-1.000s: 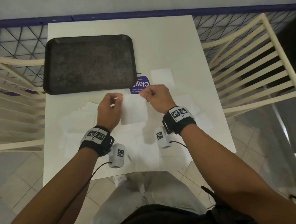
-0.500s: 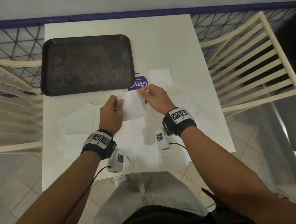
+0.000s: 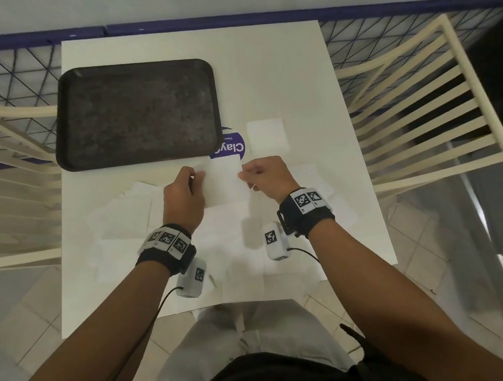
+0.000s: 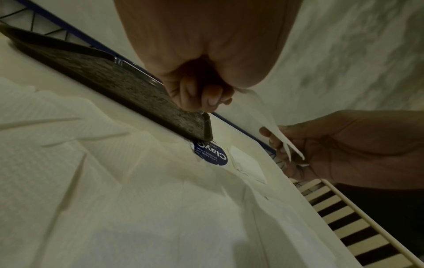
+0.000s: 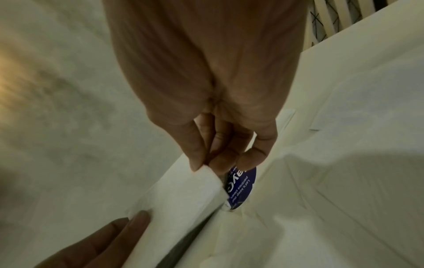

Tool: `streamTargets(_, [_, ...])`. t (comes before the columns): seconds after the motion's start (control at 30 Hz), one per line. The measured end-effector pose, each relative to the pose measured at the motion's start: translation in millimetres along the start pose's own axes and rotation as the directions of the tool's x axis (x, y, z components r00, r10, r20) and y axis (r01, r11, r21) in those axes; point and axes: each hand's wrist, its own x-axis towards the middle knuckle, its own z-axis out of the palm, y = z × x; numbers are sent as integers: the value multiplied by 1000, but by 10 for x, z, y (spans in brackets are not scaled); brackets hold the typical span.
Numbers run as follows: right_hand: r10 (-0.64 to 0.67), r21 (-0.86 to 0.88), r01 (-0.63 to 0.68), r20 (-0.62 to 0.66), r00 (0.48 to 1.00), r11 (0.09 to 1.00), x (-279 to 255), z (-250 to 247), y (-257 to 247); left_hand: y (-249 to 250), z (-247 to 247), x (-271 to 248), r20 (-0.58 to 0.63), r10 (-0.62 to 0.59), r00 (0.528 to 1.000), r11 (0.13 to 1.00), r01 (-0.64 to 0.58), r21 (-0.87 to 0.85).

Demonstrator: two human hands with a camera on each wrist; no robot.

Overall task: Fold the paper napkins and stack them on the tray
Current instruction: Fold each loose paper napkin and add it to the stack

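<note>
A white paper napkin (image 3: 222,181) hangs in the air between my two hands, just above the table. My left hand (image 3: 183,189) pinches its left edge, my right hand (image 3: 260,173) its right edge. The right wrist view shows thumb and fingers (image 5: 197,159) pinching the napkin's (image 5: 183,195) folded corner. In the left wrist view the napkin (image 4: 263,116) stretches thin from my left hand (image 4: 201,94) to my right hand (image 4: 321,145). The dark tray (image 3: 137,112) lies bare at the far left. One small folded napkin (image 3: 267,135) lies right of the tray.
Several unfolded napkins (image 3: 122,217) are spread over the near half of the white table (image 3: 275,68). A blue round sticker (image 3: 228,149) sits by the tray's near right corner. Cream slatted chairs (image 3: 419,110) stand on both sides, with a wire fence behind.
Both hands have lifted the napkin slightly away from me, toward the sticker. The napkin now looks wider and shorter than one second ago.
</note>
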Motion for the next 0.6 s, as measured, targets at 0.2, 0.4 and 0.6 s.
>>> streamTargets(0.2, [-37,-183,7,-160,986,983,370,-276,31,-39,108,8,198,-82,977,997,83,7])
streamTargets(0.4, [25,-242,-111,-334,942,964,1010,-618,187,-373,200,-203,419,-194,887,981,161,112])
streamTargets(0.6, [79,-289,-186,-345,935,939,1425,-765,333,-608,262,-346,428,-289,856,956,234,179])
